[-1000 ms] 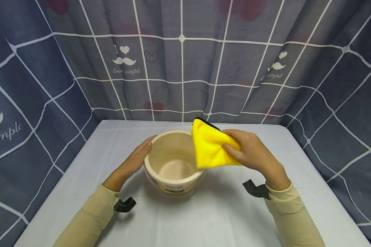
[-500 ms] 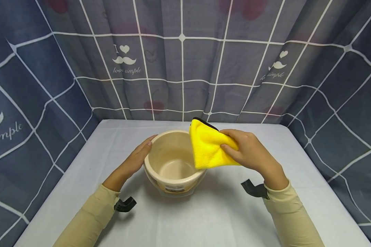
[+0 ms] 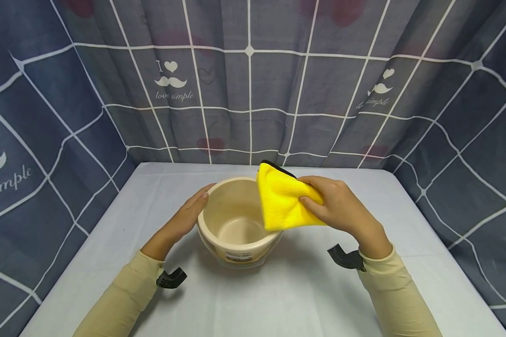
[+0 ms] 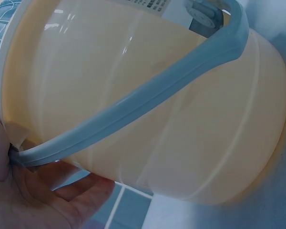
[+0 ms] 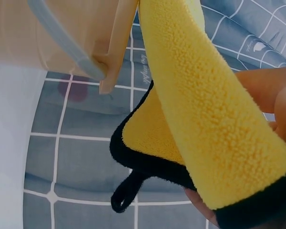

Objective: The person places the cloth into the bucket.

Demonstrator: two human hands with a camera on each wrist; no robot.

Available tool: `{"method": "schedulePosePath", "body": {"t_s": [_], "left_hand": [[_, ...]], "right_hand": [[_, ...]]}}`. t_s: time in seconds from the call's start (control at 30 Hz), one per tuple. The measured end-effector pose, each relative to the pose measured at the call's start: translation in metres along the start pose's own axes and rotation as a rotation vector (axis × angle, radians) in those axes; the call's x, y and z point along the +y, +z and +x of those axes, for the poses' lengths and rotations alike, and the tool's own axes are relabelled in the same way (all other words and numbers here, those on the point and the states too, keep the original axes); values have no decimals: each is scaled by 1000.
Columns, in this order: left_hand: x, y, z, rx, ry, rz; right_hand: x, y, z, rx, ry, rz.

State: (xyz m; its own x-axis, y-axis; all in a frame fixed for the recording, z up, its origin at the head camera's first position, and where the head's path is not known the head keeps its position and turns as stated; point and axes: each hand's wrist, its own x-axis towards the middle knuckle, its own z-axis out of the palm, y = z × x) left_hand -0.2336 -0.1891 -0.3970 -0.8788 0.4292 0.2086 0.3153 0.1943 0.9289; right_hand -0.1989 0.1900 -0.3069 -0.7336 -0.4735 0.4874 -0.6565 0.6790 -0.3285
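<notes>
A cream plastic bucket [image 3: 239, 247] stands upright at the middle of the table, its inside bare where it shows. My left hand [image 3: 185, 213] grips its left side, thumb at the rim and fingers along the outer wall. In the left wrist view, the bucket's grey-blue handle [image 4: 133, 112] hangs down slantwise across the wall. My right hand [image 3: 343, 206] pinches a folded yellow towel [image 3: 283, 201] with black edging, thumb in front. The towel hangs over the bucket's right rim and hides that part. A black hanging loop [image 5: 127, 193] dangles from it in the right wrist view.
A white cloth covers the table [image 3: 253, 309]. Checked grey-blue curtains [image 3: 219, 79] enclose it at the back and both sides. Black camera mounts stick out below each wrist, the left mount [image 3: 171, 278] near the bucket and the right mount [image 3: 346, 257] farther off.
My right hand and the yellow towel have shifted slightly left, a little farther over the bucket's opening. My left hand and the bucket stay in place.
</notes>
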Motion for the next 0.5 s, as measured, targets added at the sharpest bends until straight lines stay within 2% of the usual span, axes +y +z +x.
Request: {"method": "schedulePosePath", "body": {"t_s": [0.5], "left_hand": [[2,-1,0,-1,-9,-14]], "right_hand": [[-4,4,5,-2,-19,16]]}}
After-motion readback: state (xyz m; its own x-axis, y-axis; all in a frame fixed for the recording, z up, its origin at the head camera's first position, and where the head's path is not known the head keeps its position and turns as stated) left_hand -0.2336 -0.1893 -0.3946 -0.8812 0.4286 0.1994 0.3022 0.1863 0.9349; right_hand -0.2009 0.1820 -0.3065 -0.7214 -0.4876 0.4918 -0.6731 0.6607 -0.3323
